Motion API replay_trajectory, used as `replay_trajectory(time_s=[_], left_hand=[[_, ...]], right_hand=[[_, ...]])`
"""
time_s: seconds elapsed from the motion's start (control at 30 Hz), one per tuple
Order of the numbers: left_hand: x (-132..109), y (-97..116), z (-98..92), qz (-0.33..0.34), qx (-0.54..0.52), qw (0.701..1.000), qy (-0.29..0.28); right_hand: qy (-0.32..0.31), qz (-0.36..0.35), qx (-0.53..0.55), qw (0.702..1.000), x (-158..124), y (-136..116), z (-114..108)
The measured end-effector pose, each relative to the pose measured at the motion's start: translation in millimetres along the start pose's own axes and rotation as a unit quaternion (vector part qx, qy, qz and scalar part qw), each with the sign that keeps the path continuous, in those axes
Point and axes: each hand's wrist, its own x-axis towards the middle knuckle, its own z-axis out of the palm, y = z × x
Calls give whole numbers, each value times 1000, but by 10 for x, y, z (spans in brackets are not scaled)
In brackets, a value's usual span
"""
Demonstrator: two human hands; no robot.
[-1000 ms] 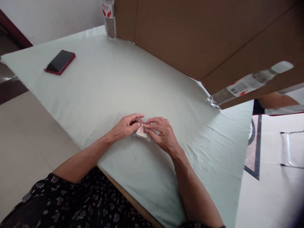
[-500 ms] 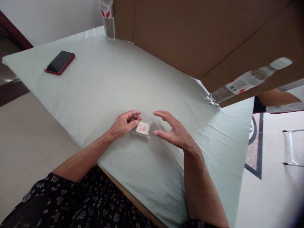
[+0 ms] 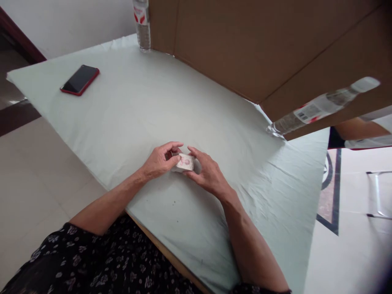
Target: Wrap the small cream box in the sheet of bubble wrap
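Note:
A small, thick white packet [image 3: 186, 162] with red print, in what looks like clear wrapping, is between my two hands near the front of the cloth-covered table. The thumb of my left hand [image 3: 162, 161] presses on its left end, with the fingers curled behind. From the right, my right hand [image 3: 205, 169] closes round the packet, thumb at its near side and fingertips at its far side. The packet's left end and part of its far side are hidden by the fingers.
A phone [image 3: 80, 80] in a red case lies at the table's far left. One water bottle [image 3: 142, 30] stands against a large brown cardboard panel [image 3: 220, 45]; another bottle [image 3: 318, 108] stands at its right end. Beyond the panel, a person's arm [image 3: 363, 130] shows.
My right hand has moved left from beside the packet and closed round its right side. The packet has tilted slightly. My left hand stays at its left end.

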Motion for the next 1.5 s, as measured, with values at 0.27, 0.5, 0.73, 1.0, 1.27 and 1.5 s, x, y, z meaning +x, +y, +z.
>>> replay_trajectory(time_s=[0.27,0.5,0.73,1.0,1.27,1.5], left_hand=[[37,7,-14,-42,6,998,41],[24,-5,-51,-44,6,996,76],[-12,62,-44,-49,54,996,46],[-17,49,-26,-38,84,995,39],[-59,91,-19,24,184,983,-5],[-71,63,24,34,85,993,-78]], right_hand=[[1,-3,0,1000,32,22,35],[112,-41,-14,993,30,-39,-121],[114,-93,-118,982,49,-66,-50],[153,-124,-200,960,150,-190,34],[189,-39,-87,977,182,-176,42],[221,-5,-8,975,296,-251,-192]])
